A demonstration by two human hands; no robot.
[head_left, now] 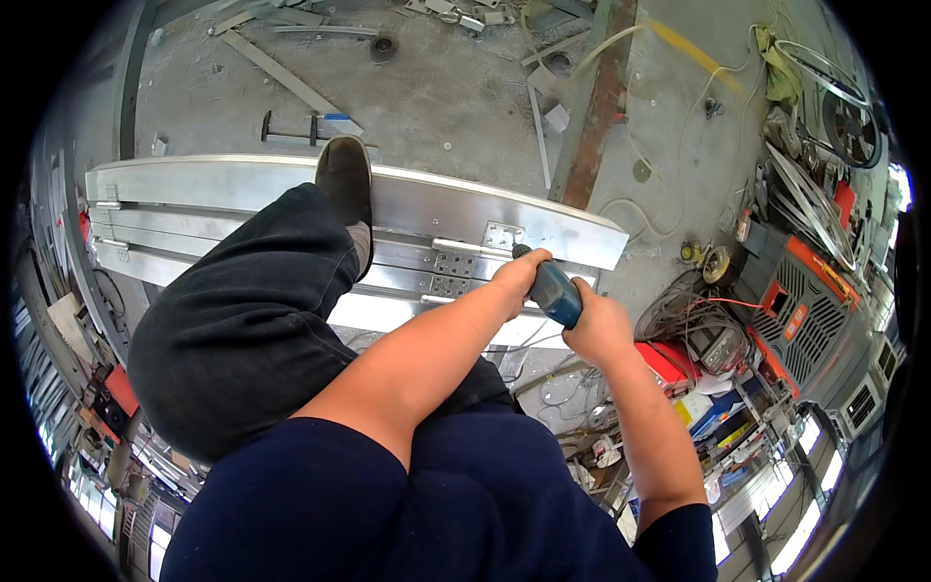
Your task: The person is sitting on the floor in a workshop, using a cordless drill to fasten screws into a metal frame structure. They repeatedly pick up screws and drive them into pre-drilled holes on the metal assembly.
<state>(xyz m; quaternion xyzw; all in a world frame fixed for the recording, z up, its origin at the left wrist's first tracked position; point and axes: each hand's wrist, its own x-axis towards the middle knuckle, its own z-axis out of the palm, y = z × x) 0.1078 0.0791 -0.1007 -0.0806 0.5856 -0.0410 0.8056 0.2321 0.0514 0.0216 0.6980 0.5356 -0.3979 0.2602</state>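
Both of my hands are closed on a dark teal power drill [557, 294]. My left hand [521, 278] wraps round its front part, and my right hand [598, 327] grips its rear end. The drill's dark nose points at a hinge [503, 235] with several holes, which lies on a long silvery metal panel [417, 201]. Whether the bit touches the hinge I cannot make out. More perforated hinge plates [452, 276] sit just left of the drill. My shoe [345, 179] rests on the panel, left of my hands.
Metal offcuts [281, 75] and a clamp [315, 128] lie on the floor beyond the panel. A rusty steel beam [593, 112] runs away from it. At the right stand an orange and grey machine [805, 306], coiled cables [693, 315] and a cluttered shelf [752, 427].
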